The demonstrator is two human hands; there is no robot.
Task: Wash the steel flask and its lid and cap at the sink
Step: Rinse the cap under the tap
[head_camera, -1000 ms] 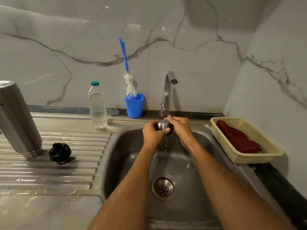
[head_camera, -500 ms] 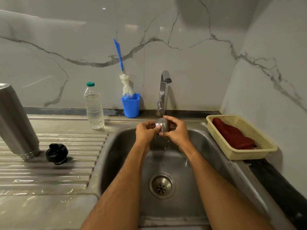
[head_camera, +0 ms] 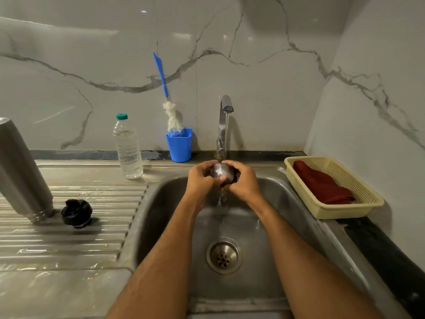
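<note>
Both hands cup the steel cap (head_camera: 222, 173) under the tap's stream: left hand (head_camera: 199, 179) and right hand (head_camera: 243, 182) curled round it.

Two hands are showing, a left hand (head_camera: 200, 180) and a right hand (head_camera: 244, 183), and between them they are holding one steel cap (head_camera: 221, 173). One steel flask (head_camera: 21, 171) and one black lid (head_camera: 76, 213) are sitting on the drainboard. One sink (head_camera: 271, 196) is lying in view with one drain (head_camera: 223, 256) and one tap (head_camera: 224, 125). One water bottle (head_camera: 127, 147), one blue cup (head_camera: 179, 145) holding one brush (head_camera: 169, 97), and one basket (head_camera: 349, 209) carrying one red cloth (head_camera: 322, 184) are standing around it.
</note>
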